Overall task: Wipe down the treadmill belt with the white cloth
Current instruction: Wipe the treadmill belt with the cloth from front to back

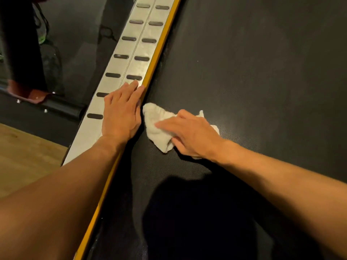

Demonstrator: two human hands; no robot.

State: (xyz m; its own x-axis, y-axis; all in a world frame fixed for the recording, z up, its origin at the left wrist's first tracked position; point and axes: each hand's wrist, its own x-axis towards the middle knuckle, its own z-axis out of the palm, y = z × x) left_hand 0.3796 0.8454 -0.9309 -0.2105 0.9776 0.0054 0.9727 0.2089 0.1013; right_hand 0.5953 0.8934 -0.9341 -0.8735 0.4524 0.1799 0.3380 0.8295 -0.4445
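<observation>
The black textured treadmill belt [253,72] fills the right and middle of the head view. A crumpled white cloth [157,126] lies on the belt close to its left edge. My right hand [191,136] presses flat on the cloth, fingers pointing left, covering its right part. My left hand [122,111] rests palm down on the silver side rail [131,59], fingers spread and holding nothing, its edge along the yellow strip [155,61] between rail and belt.
The silver rail carries two rows of dark oval grip pads. Left of it are a dark floor mat, a black machine base with bolts [47,107], and wooden flooring [24,156] at the lower left. A dark shadow falls on the belt below my arms.
</observation>
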